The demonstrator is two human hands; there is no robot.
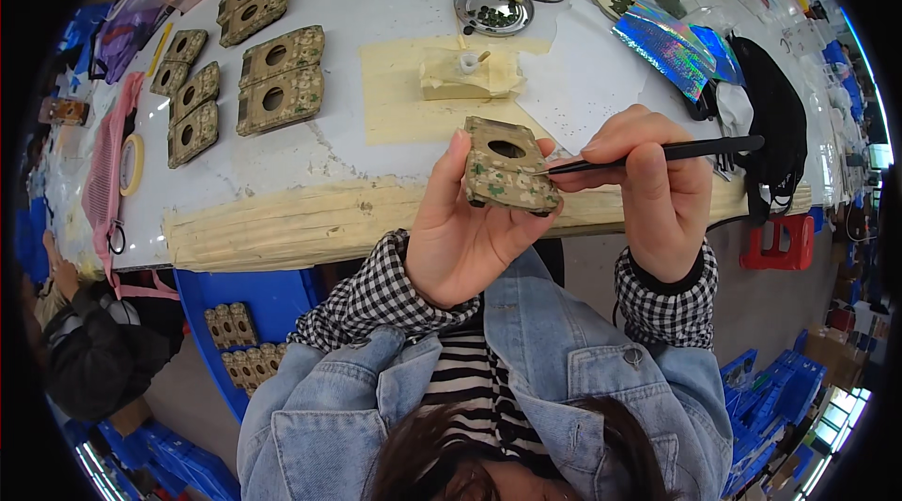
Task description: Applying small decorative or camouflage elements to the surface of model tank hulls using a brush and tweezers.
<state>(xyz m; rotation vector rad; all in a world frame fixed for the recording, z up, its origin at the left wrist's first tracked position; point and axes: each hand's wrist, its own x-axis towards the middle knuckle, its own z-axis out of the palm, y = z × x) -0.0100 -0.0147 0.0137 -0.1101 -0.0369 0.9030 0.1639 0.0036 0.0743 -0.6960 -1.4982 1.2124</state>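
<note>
My left hand [467, 229] holds up a small brownish rectangular block [507, 166] with a round hole and green and white specks on its face. My right hand [650, 184] grips a thin black tool [691, 151] like a pen, its tip resting on the block's right edge. Both hands hover just above the near edge of the white table [376, 8]. Checked cuffs and denim sleeves cover my wrists.
Several similar holed blocks [279, 78] lie in rows at the left of the table. A metal dish [493, 6] with green beads, a small white pot [468, 61] on yellow paper, shiny foil sheets [669, 43], black cloth [775, 116] and a tape roll [132, 165] are around. More blocks [240, 341] sit on a blue crate below.
</note>
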